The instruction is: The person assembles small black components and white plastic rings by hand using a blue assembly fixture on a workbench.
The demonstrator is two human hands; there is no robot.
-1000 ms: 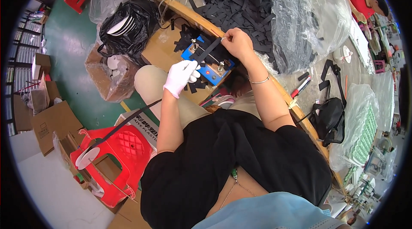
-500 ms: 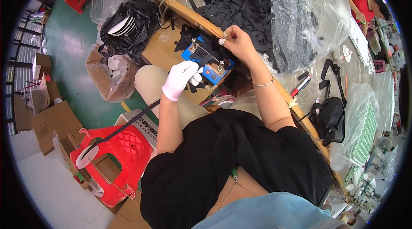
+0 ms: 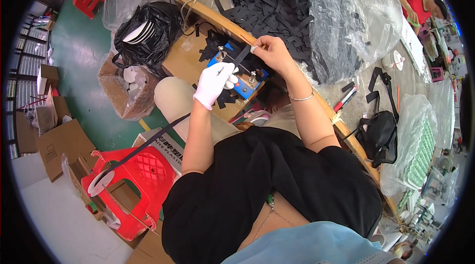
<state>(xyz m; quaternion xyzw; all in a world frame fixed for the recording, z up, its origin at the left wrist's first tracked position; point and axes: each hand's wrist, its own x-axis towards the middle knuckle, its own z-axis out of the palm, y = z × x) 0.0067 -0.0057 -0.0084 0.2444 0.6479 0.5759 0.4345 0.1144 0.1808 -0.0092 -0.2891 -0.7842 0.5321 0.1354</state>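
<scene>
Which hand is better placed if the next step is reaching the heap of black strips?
Probably the right hand: nearer the heap, while the left hand is by the blue device.

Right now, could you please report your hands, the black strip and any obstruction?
Left hand, gloved, curled at black strip, grip unclear. Right hand, bare, pinching strip's far end. Strip over blue device; loose black pieces beside it.

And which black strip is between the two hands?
The strip over the blue device, from gloved left hand to right hand; those in the pile lie loose.
</scene>
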